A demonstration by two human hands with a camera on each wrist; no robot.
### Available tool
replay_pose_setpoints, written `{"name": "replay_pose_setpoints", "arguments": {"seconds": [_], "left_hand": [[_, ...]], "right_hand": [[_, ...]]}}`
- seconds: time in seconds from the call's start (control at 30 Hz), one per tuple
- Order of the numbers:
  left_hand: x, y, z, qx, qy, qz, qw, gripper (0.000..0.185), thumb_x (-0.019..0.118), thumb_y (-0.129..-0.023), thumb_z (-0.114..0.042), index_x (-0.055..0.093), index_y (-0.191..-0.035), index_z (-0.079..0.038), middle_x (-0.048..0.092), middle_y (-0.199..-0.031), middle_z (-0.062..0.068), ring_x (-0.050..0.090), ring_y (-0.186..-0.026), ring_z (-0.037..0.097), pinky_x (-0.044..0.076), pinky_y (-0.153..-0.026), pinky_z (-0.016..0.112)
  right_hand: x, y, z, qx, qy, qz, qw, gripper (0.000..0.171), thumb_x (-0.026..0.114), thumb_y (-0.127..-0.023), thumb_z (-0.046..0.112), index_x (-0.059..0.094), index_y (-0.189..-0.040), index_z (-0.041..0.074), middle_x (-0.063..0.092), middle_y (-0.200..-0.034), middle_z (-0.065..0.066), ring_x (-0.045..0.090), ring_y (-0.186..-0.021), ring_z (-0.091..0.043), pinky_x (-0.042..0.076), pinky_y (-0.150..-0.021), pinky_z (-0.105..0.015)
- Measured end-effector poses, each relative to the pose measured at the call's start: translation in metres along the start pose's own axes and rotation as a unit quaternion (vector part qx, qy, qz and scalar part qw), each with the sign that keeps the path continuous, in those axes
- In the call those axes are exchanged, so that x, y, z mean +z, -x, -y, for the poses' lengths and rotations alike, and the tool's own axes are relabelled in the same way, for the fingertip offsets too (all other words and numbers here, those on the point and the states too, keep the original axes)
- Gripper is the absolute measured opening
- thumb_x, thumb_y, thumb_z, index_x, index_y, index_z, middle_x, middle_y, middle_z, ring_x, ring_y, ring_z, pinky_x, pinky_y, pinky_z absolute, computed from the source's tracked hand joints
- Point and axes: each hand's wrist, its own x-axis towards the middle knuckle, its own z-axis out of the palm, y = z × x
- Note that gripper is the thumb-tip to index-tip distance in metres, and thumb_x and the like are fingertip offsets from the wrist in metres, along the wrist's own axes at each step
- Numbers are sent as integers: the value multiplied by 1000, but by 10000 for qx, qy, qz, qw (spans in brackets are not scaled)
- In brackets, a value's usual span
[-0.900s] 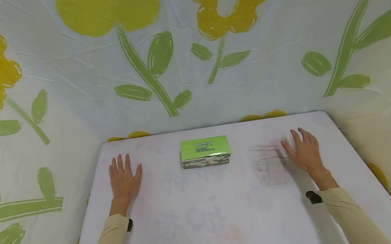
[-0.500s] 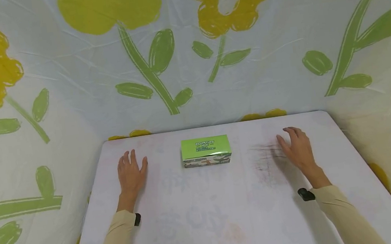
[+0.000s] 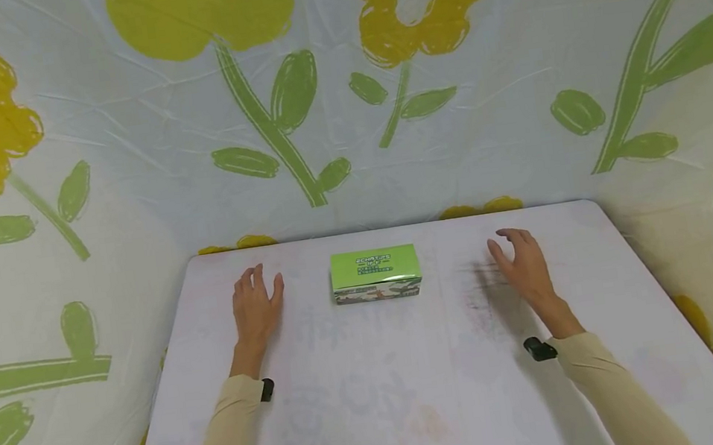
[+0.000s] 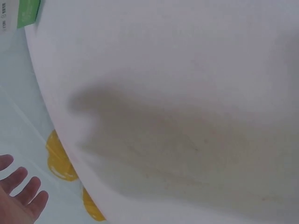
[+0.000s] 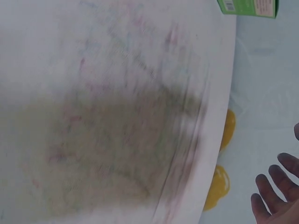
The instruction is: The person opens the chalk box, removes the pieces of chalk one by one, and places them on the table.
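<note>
A small green box (image 3: pixel 374 274) with dark print on its top lies near the far edge of the white table (image 3: pixel 382 414). My left hand (image 3: pixel 256 305) hovers just left of the box, fingers straight and relaxed, holding nothing. On the other side my right hand (image 3: pixel 521 261) is raised over the table, fingers loosely bent, also holding nothing. A corner of the box (image 4: pixel 21 13) shows in the left wrist view, with the left fingertips (image 4: pixel 21 192) at the bottom edge. The right wrist view catches the box (image 5: pixel 250 7) and right fingertips (image 5: pixel 275 186).
Faint dark smudges (image 3: pixel 483 288) mark the tabletop under the right hand. A pale sheet (image 3: pixel 339 89) printed with yellow flowers and green leaves hangs behind and on both sides of the table. Both arms wear beige sleeves with a black wrist device (image 3: pixel 535 349).
Both hands have moved inward toward the green box, and the right hand has lifted off the table. The box has not moved.
</note>
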Motion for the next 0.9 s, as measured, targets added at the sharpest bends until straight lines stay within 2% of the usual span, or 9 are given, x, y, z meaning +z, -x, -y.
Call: {"name": "replay_pose_setpoints", "arguments": {"seconds": [0.27, 0.53, 0.9], "left_hand": [[6, -4, -14, 50, 254, -118, 9996, 55, 54, -105, -38, 53, -139, 6, 54, -134, 29, 52, -121, 47, 45, -101, 60], [12, -9, -28, -75, 488, 48, 9988, 56, 49, -107, -40, 52, -142, 4, 53, -137, 27, 51, -125, 43, 43, -106, 58], [21, -14, -49, -318, 747, 336, 9961, 59, 45, -108, -45, 50, -146, 0, 51, -141, 24, 49, -129, 39, 42, -109, 56]], "right_hand": [[16, -3, 11, -39, -356, -143, 9993, 33, 65, -101, 13, 62, -123, -11, 59, -119, -32, 55, -110, -47, 43, -97, -62], [31, -7, 24, -13, -641, -132, 9979, 32, 65, -102, 14, 63, -123, -10, 61, -120, -29, 58, -111, -45, 45, -100, -58], [51, -10, 37, 68, -899, -78, 9959, 33, 65, -102, 15, 63, -124, -9, 62, -121, -27, 60, -110, -43, 49, -98, -57]]}}
